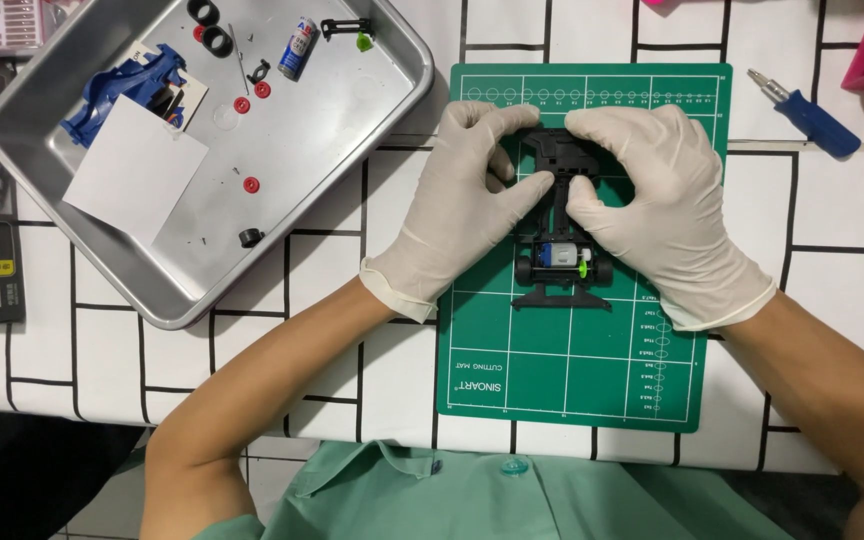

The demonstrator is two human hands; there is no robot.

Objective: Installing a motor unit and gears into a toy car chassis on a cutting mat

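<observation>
A black toy car chassis point(562, 270) lies on a green cutting mat point(572, 380), with a small white-and-blue motor and a lime green gear near its rear wheels. My left hand point(467, 195), in a white glove, grips the chassis front from the left, thumb pressed against its middle. My right hand point(662, 205), also gloved, holds the same front part from the right, fingers curled over the top. The front of the chassis is mostly hidden under both hands.
A metal tray point(352, 110) at upper left holds a blue car body point(117, 90), a white card, black tyres, red wheels, a small battery and loose black parts. A blue screwdriver point(807, 112) lies right of the mat. Boxes sit at the far left edge.
</observation>
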